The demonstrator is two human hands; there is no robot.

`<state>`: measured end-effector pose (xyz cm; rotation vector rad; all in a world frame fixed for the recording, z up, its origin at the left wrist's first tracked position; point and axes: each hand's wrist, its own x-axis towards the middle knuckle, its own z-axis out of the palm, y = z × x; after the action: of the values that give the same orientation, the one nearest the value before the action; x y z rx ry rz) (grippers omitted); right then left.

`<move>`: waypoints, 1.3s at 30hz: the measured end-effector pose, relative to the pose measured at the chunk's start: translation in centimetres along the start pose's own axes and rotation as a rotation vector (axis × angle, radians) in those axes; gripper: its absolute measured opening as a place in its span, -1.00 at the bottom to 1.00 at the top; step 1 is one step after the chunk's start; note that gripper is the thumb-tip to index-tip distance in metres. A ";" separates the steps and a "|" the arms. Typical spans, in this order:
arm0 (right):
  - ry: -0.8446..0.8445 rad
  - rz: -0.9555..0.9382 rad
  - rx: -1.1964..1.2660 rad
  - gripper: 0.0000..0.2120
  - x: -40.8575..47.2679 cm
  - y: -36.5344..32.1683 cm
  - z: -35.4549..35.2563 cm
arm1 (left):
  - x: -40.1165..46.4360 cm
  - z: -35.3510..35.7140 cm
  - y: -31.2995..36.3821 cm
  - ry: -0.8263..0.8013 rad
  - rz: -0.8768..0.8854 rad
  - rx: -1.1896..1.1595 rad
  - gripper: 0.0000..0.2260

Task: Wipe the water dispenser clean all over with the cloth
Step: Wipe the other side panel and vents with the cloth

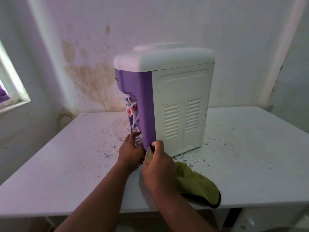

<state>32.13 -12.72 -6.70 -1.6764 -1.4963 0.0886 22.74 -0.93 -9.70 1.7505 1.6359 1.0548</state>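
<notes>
the water dispenser point(167, 101) is stood upright on the tabletop point(66, 156), its long axis vertical, so that nearly all of its body rises above and beyond both hands; the purple front is turned away to the left, the white vented side panel point(181, 114) is faced towards the camera, and the white top cap point(160, 61) is well above either hand; the cloth point(195, 181) is clamped in the grip of the right hand point(158, 166), whose fingers are curled round a bunched part of it and pressed to the bottom corner where purple front and white side meet; the loose remainder of the cloth is trailed behind and to the right of that hand, flat on the tabletop; the left hand point(131, 150) is placed just beside the right, its fingers laid fairly straight against the foot of the front, touching the white drip tray point(138, 139) below the taps point(133, 111), and nothing is seen to be held in it; a steadying role is judged likely.

since the cloth is at the very base, the unwiped surface is judged to lie upward along the vertical axis; the coming stroke would have to be carried up, along the corner edge or across the side panel just to the right of the grip; the right hand is the nearer to that panel; dark specks are scattered over the tabletop around the base.
</notes>
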 end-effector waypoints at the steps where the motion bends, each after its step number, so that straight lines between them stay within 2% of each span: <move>1: -0.005 -0.003 -0.002 -0.67 0.1 -0.1 0.1 | 0.2 -0.1 -0.1 -0.009 0.002 -0.004 -0.53; 7: -0.013 -0.047 0.045 -0.65 0.4 0.3 0.1 | 1.4 -0.8 -0.4 -0.062 -0.001 0.121 -0.41; 9: 0.039 -0.042 0.113 -0.68 0.9 0.8 -0.6 | 1.4 -1.0 -0.2 -0.014 0.012 0.211 -0.37; 11: 0.127 -0.044 0.178 -0.69 1.9 1.3 -1.5 | 1.3 -1.1 0.2 0.135 0.003 0.195 -0.45; 13: 0.201 -0.040 0.239 -0.65 3.4 1.7 -2.6 | 0.7 -1.4 1.2 0.347 -0.053 0.024 -0.55; 15: 0.239 -0.029 0.312 -0.66 5.0 1.8 -3.8 | 0.1 -2.2 3.0 0.564 -0.033 -0.150 -0.59; 18: 0.346 -0.101 0.338 -0.74 7.8 1.5 -5.4 | -0.4 -4.1 6.9 0.805 0.205 -0.250 -0.69; 20: 0.416 -0.158 0.331 -0.75 9.6 1.0 -6.6 | -0.5 -5.5 9.9 0.867 0.399 -0.244 -0.74; 23: 0.527 -0.178 0.382 -0.77 12.1 -0.1 -8.0 | -0.4 -6.9 14.0 0.856 0.642 -0.189 -0.71; 25: 0.567 -0.243 0.408 -0.78 13.2 -1.1 -8.4 | -0.2 -7.6 16.2 0.818 0.723 -0.129 -0.65; 28: 0.531 -0.421 0.431 -0.79 13.8 -2.0 -8.3 | 0.2 -8.0 18.6 0.713 0.730 -0.027 -0.59; 31: 0.638 -0.333 0.489 -0.79 14.7 -1.9 -8.5 | 0.9 -7.7 19.4 0.626 0.728 0.032 -0.61; 33: 0.682 -0.290 0.516 -0.80 14.9 -2.1 -8.4 | 1.3 -7.6 19.1 0.634 0.750 0.044 -0.62; 37: 0.546 -0.551 0.472 -0.81 14.0 -2.9 -7.1 | 2.1 -7.5 18.2 0.677 0.783 0.062 -0.63; 39: 0.578 -0.498 0.497 -0.81 14.5 -2.9 -7.2 | 2.3 -7.6 17.9 0.686 0.797 0.070 -0.62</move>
<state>37.95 -4.77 6.46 -0.8067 -1.2612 -0.2553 26.88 -2.16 9.40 2.3190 1.2945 2.1694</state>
